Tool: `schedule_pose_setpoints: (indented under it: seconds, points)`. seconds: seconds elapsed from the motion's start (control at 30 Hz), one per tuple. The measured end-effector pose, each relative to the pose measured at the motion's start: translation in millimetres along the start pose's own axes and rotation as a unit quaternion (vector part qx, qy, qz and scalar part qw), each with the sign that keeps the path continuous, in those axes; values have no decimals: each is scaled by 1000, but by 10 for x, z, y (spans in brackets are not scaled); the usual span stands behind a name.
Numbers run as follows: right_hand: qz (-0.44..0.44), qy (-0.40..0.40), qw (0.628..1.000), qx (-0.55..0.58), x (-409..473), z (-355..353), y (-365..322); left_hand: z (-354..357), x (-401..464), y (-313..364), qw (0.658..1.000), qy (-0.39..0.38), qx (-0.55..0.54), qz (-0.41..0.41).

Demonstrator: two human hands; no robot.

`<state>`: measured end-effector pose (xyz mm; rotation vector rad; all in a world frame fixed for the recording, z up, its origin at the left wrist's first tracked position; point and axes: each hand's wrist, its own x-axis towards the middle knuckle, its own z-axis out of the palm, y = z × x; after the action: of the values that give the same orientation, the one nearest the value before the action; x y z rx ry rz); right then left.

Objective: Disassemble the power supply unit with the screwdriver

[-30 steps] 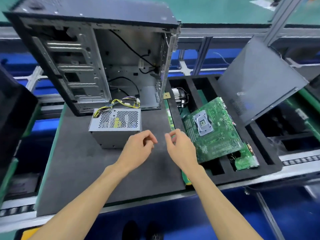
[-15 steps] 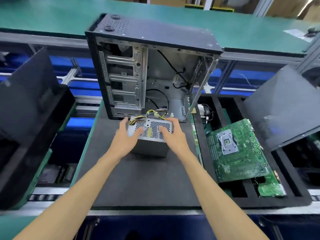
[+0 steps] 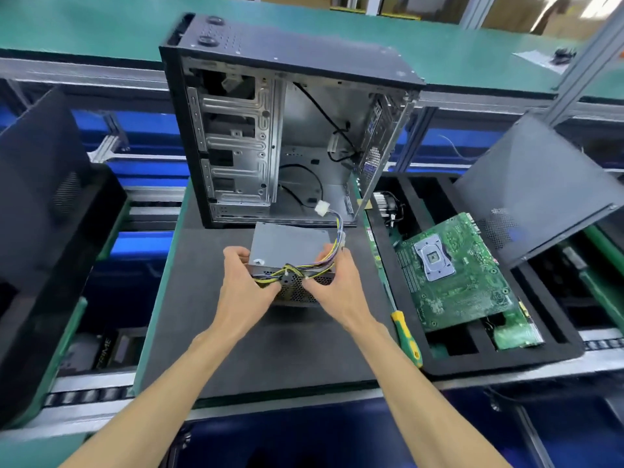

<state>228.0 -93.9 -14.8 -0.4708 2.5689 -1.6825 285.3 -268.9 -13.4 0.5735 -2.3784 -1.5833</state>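
Observation:
The grey metal power supply unit sits on the dark foam mat, in front of the open computer case. Its perforated side faces me, and its yellow and black cable bundle runs across that side, ending in a white connector. My left hand grips the unit's left end. My right hand grips its right end, with fingers around the cables. The screwdriver, with a green and yellow handle, lies to the right at the mat's edge, touched by neither hand.
A black foam tray on the right holds a green motherboard and a cooler. A black side panel leans at the far right. Another black case stands at the left. A green conveyor runs behind.
Both hands went from hovering over the mat to gripping the power supply. The unit has been turned, so its cables now lie toward me and its perforated side faces me.

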Motion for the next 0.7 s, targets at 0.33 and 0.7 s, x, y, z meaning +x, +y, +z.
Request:
schedule_pose_setpoints:
  seconds: [0.33,0.7]
  points:
    - [-21,-82,996,-42,-338,4,297,-96,-174,-286,971,-178,159,17]
    - [176,62,960,207,-3,-422,277,-329,222,-309,968,-118,-38,-217]
